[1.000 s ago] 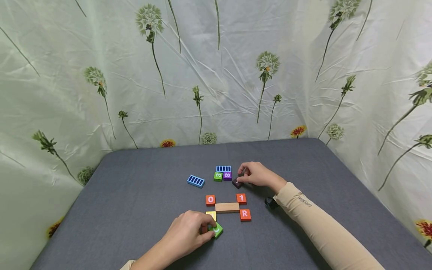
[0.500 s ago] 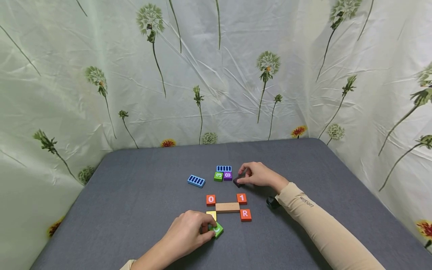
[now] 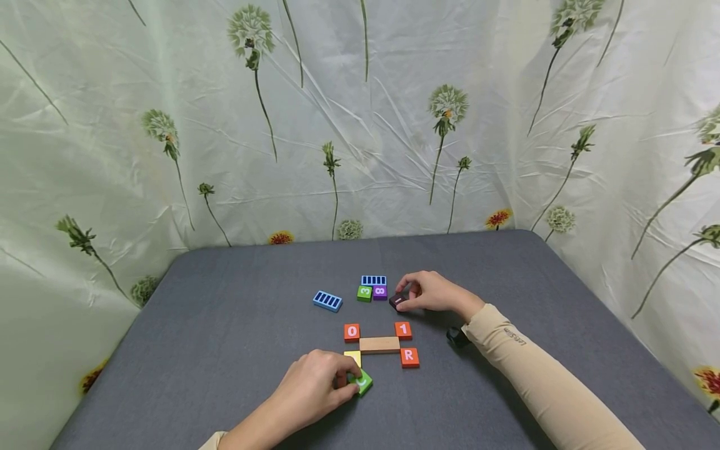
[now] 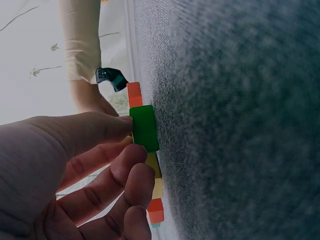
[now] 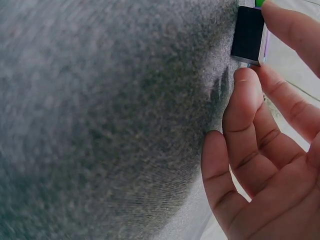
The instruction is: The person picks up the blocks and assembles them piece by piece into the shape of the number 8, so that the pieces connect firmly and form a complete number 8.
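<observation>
In the head view my left hand point(image 3: 312, 382) pinches a green letter tile point(image 3: 365, 382) between thumb and fingers at the near left of the tile group. The left wrist view shows that green tile point(image 4: 144, 128) edge-on, close over the cloth. My right hand point(image 3: 432, 292) holds a dark tile with a short white dash point(image 3: 397, 301) by its edges, just right of a purple "8" tile point(image 3: 380, 292). From the right wrist, the dark tile point(image 5: 248, 34) shows a black side between thumb and forefinger; the other fingers curve loosely. A yellow tile point(image 3: 354, 357) is partly hidden behind my left fingers.
Around a plain wooden block point(image 3: 379, 345) lie red tiles "0" point(image 3: 351, 332), "1" point(image 3: 402, 330) and "R" point(image 3: 409, 357). A green "3" tile point(image 3: 364, 293) touches the purple one, below a blue slotted block point(image 3: 374, 280). Another blue slotted block point(image 3: 327, 301) lies left.
The dark tile has turned slightly in my right fingers and shifted a little away from me; its white dash shows more plainly. My left hand and the green tile stay put.
</observation>
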Motion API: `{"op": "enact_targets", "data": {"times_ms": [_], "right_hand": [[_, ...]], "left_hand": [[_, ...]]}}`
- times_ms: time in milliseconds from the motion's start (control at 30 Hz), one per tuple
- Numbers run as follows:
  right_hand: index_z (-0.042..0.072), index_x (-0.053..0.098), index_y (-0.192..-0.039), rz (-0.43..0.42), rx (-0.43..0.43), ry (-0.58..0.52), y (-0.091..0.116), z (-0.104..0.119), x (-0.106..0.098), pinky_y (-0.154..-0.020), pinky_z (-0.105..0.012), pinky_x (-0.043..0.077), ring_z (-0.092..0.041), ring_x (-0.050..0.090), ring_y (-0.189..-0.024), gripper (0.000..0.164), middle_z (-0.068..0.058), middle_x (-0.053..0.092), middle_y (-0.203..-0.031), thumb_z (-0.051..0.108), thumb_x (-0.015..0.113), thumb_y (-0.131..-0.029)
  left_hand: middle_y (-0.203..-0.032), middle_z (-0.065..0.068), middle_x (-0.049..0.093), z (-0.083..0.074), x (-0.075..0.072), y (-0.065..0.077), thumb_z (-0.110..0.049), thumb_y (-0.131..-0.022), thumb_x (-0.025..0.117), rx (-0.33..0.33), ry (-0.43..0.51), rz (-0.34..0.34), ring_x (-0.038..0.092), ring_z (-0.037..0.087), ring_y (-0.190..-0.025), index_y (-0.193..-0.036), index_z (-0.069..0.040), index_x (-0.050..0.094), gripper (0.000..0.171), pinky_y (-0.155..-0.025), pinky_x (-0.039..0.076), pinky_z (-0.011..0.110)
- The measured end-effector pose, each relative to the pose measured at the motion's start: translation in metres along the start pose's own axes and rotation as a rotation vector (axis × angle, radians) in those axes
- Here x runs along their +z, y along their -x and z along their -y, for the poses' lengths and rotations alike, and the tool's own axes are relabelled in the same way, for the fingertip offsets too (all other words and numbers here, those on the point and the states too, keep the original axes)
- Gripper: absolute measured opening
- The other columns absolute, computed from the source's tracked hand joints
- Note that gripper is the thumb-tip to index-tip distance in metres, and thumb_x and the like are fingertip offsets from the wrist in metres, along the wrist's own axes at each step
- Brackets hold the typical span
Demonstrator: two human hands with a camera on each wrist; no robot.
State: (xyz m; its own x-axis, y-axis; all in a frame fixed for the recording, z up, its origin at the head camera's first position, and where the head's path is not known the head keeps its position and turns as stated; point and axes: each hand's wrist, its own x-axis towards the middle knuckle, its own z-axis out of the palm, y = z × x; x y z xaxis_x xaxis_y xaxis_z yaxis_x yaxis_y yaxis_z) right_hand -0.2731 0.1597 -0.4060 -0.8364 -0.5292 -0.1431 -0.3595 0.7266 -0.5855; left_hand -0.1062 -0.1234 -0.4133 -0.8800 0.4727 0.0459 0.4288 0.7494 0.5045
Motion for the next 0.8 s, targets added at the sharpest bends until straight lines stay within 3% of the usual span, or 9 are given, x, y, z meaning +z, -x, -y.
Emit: {"op": "enact_targets", "data": {"times_ms": [800], "right_hand": [[0.007, 0.071, -0.117, -0.051, -0.016, 0.026, 0.0010, -0.0025, 0.0053, -0.061, -0.025, 0.042, -0.008, 0.051, -0.064, 0.038, 0.003, 0.062, -0.078, 0.033, 0.085, -0.093]], "left_hand": [[-0.068, -0.020, 0.056, -0.0006, -0.0007, 0.0004, -0.023, -0.089, 0.088, -0.002, -0.009, 0.001, 0.045, -0.004, -0.061, -0.094, -0.025, 0.081, 0.009, -0.056, 0.038, 0.023]]}}
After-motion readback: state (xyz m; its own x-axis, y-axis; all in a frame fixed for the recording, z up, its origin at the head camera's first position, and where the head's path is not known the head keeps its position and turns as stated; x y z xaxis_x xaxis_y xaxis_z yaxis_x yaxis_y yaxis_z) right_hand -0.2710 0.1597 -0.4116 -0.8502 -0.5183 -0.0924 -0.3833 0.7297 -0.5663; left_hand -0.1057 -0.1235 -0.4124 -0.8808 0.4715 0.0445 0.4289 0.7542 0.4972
